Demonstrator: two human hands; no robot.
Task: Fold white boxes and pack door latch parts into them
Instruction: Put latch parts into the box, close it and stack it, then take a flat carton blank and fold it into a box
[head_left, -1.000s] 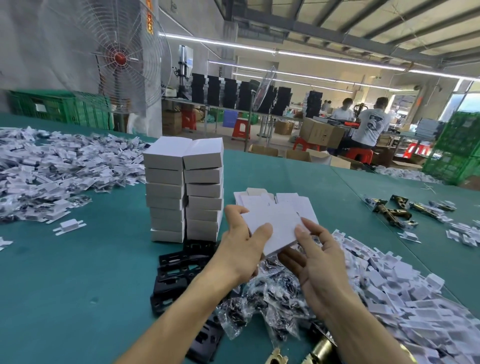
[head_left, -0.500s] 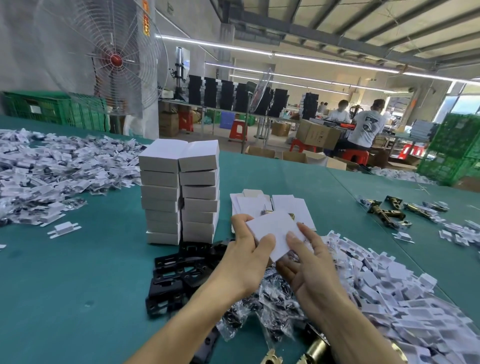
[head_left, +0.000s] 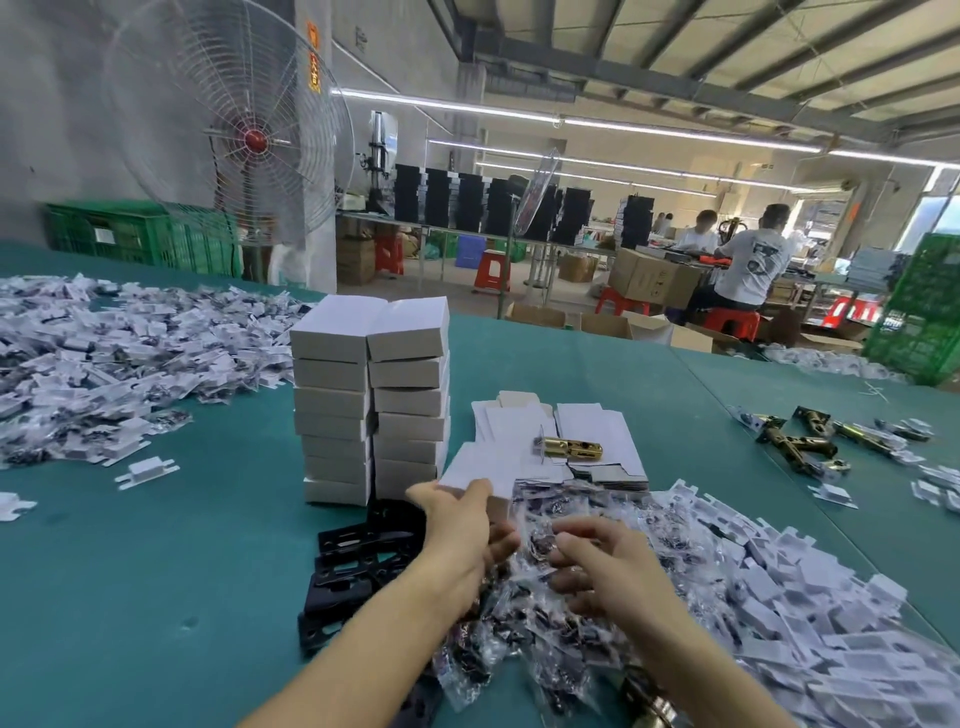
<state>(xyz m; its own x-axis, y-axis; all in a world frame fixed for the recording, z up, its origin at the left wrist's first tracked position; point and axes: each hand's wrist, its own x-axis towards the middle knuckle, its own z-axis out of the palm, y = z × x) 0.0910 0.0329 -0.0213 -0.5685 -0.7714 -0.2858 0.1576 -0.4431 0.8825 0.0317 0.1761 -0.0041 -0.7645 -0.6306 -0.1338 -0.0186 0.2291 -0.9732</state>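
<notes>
- A white box (head_left: 475, 474), partly folded, sits low over the green table (head_left: 156, 571) at centre frame. The left grip (head_left: 457, 525) pinches its near edge, thumb on top.
- The right grip (head_left: 597, 566), at 4 o'clock from the box, is curled into a heap of clear parts bags (head_left: 545, 639); whether it pinches one cannot be told.
- At 1 o'clock from the box, a brass latch (head_left: 569, 449) lies on a small pile of flat box blanks (head_left: 597, 426).
- At 10 o'clock, touching the table, stand two columns of stacked boxes (head_left: 369, 410), side by side.
- At 7 o'clock, black plates (head_left: 358, 561) lie in a loose pile just beside the bags.
- White card inserts (head_left: 779, 597) spread from 3 to 5 o'clock; a second heap of them (head_left: 104, 353) covers the table at 9 to 10 o'clock.
- More brass latches (head_left: 800, 441) lie scattered at 2 o'clock, well apart from the box.
- Past the table's far edge: a large caged fan (head_left: 234, 140) at 11 o'clock, green crates (head_left: 140, 239) below it, red stools (head_left: 491, 267), cardboard cartons (head_left: 649, 280) and seated workers (head_left: 753, 260) at 1 o'clock, under strip lights on a beamed ceiling.
- A second ago both grips held the box raised in front of the blanks. The right grip has since let go and dropped into the bags, and the left has brought the box down towards the foot of the stacked boxes. The brass latch, then mostly hidden behind the box, now shows in full.
</notes>
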